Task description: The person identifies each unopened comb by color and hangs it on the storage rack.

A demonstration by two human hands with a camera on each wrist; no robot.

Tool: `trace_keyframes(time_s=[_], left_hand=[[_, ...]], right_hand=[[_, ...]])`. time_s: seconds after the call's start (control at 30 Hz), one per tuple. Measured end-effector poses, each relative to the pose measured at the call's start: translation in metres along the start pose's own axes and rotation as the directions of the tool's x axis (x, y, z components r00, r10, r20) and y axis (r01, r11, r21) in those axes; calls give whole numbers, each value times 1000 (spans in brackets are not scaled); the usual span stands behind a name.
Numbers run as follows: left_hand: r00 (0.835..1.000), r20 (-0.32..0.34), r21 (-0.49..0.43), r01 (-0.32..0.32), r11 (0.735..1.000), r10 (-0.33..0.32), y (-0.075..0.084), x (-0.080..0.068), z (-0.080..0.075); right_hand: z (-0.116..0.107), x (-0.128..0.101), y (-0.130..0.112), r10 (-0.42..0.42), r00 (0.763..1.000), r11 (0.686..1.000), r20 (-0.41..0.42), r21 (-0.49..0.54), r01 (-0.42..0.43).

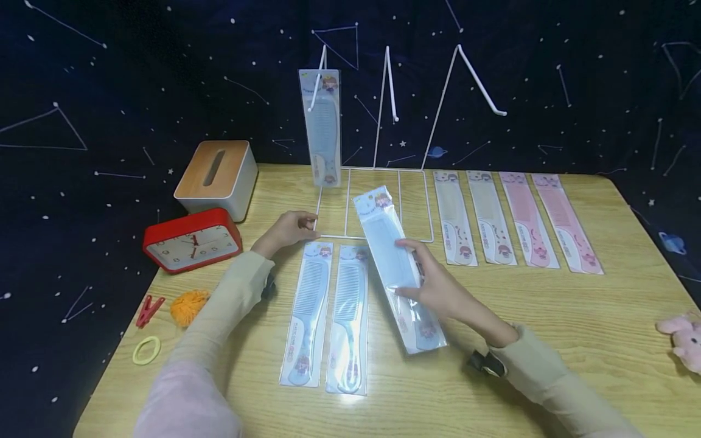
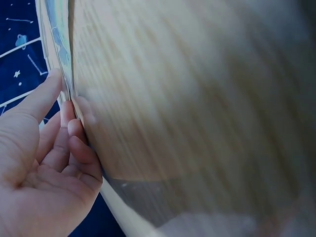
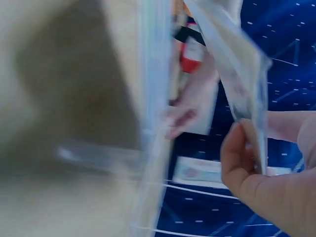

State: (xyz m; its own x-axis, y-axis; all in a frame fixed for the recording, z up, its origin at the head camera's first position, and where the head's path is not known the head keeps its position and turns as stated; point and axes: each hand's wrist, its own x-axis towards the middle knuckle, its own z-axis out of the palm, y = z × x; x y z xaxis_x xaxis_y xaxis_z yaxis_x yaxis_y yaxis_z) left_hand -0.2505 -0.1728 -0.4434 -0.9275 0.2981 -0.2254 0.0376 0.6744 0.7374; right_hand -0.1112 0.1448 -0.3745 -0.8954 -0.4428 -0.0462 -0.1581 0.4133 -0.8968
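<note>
My right hand point(image 1: 438, 286) grips a blue comb in a clear package point(image 1: 386, 243) by its sides, tilted above the table. In the right wrist view, the thumb and fingers pinch the plastic sleeve point(image 3: 247, 74). My left hand point(image 1: 287, 232) holds the front left corner of a white wire display rack point(image 1: 378, 237); its curled fingers point(image 2: 64, 143) show in the left wrist view. On the rack's left hook hangs another packaged blue comb point(image 1: 324, 131). Two more packaged blue combs, one left point(image 1: 306, 313) and one right point(image 1: 348, 319), lie flat before the rack.
Right of the rack lie packaged beige combs point(image 1: 454, 219) and pink combs point(image 1: 528, 219) in a row. At the left stand a tissue box point(image 1: 241, 188) and a red clock point(image 1: 191, 240), near an orange yarn ball point(image 1: 188, 306), red clip point(image 1: 148, 311) and yellow ring point(image 1: 136, 353). A pink plush point(image 1: 684, 340) sits far right.
</note>
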Motion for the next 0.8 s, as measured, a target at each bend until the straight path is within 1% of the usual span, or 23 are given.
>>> trace_keyframes(time_s=[0.13, 0.27, 0.4, 0.47, 0.53, 0.63, 0.8], left_hand=[[1000, 13, 6, -14, 1000, 14, 1, -1, -1], [999, 16, 0, -30, 1000, 30, 3, -3, -2], [999, 6, -2, -33, 999, 33, 5, -3, -2], [999, 4, 1, -32, 999, 32, 5, -2, -2], [1000, 4, 0, -30, 1000, 30, 4, -1, -2], [1000, 6, -2, -29, 1000, 29, 3, -1, -2], [1000, 17, -6, -25, 1000, 26, 3, -2, -2]], right_hand=[[-6, 21, -26, -149, 988, 988, -31, 41, 150], [-11, 41, -56, -242, 969, 966, -44, 84, 245], [-14, 55, -78, -301, 951, 952, -72, 33, 304], [-14, 61, -85, -315, 946, 949, -79, -6, 316], [-14, 65, -89, -314, 946, 949, -83, -39, 312], [-13, 70, -92, -288, 954, 957, -81, -70, 283], [-13, 83, -92, -249, 965, 967, -77, -76, 244]])
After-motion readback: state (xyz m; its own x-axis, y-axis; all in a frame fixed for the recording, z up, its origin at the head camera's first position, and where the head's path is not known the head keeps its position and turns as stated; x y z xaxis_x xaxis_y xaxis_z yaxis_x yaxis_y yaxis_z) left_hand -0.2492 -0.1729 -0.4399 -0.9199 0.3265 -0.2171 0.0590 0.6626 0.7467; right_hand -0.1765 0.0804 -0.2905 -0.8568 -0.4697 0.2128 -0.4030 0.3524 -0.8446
